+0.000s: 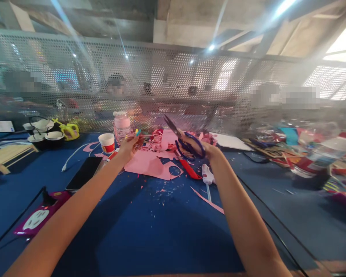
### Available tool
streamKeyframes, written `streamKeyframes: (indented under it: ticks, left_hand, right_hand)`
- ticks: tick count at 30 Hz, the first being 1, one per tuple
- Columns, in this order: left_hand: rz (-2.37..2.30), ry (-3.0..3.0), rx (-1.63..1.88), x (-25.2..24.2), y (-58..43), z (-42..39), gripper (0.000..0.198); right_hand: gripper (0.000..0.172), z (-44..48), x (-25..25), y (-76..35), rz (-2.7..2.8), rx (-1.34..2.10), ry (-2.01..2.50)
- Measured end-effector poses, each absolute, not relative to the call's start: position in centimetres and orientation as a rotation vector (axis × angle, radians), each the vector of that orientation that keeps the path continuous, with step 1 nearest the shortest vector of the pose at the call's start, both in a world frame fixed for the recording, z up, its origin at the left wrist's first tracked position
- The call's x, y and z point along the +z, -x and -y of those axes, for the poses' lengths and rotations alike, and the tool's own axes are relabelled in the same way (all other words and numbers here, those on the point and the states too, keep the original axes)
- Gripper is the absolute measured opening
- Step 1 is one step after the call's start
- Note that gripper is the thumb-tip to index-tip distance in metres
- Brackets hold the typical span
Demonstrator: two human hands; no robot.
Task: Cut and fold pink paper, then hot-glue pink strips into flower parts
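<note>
My right hand point(197, 148) grips blue-handled scissors point(178, 136), blades apart and pointing up-left. My left hand point(129, 145) is closed on a thin pink paper strip point(145, 135) that reaches towards the blades. Both hands hover above a cut pink paper sheet point(150, 163) and a heap of pink scraps point(158, 140) on the blue table point(150, 231). Red-handled scissors point(187, 167) and a white glue tube point(207, 176) lie just below my right hand.
A paper cup point(107, 142), a pink jar point(121, 125) and a black phone point(84, 173) sit left of the paper. A wooden stand point(5, 156) and bowls point(44, 134) are far left. Craft clutter point(314, 154) fills the right. A perforated metal screen point(173, 84) backs the table, people behind it.
</note>
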State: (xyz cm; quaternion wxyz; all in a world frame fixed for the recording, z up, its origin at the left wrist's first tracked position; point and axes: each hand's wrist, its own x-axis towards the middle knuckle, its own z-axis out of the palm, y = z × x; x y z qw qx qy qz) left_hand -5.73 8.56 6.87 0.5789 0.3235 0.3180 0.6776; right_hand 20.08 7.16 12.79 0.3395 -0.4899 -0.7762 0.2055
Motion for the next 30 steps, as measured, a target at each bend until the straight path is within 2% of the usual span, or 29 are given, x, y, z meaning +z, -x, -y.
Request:
streamKeyframes:
  ticks: [4, 9, 13, 19, 30]
  left_hand:
    - [-0.780, -0.699, 1.528, 4.3, 5.1, -5.3, 0.009]
    - [-0.814, -0.636, 1.465, 1.8, 4.5, -2.9, 0.008]
    - [-0.786, -0.657, 1.394, 1.0, 4.3, -2.5, 0.018]
    - [-0.758, -0.675, 1.359, 0.3, 4.4, -2.7, 0.026]
    - [-0.804, -0.699, 1.346, 0.5, 4.4, -2.7, 0.027]
  right_hand:
    - [0.043, -5.6, 11.6, -18.6, 2.170, 0.510, 1.290]
    - [0.028, -3.0, 7.9, -18.8, 2.198, 0.197, 1.368]
    - [0.035, -1.5, 5.5, -19.3, 2.253, -0.234, 1.389]
    - [0.046, -1.5, 4.8, -20.7, 2.340, -0.620, 1.336]
    - [0.049, -2.2, 4.6, -21.7, 2.514, -0.615, 1.345]
